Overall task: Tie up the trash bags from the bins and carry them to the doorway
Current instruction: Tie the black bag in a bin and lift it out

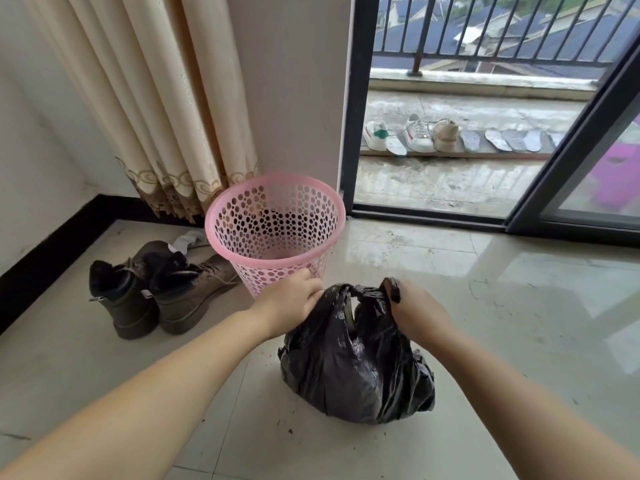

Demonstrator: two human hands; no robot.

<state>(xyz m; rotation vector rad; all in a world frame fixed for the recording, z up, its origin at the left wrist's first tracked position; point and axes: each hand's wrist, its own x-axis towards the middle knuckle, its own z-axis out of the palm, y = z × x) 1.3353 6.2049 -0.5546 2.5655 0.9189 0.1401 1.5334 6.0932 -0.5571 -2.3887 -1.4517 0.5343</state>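
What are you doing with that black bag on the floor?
A person is tying up a black trash bag that sits on the tiled floor. The left hand pinches one side of the bag's top and the right hand holds the other flap. No finished knot shows yet. The pink bin behind it stands without a liner, beside a pair of brown boots.

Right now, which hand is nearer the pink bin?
Left. The left hand grips the black bag right beside the pink bin, almost touching its base. The right hand holds the bag's other side, farther away.
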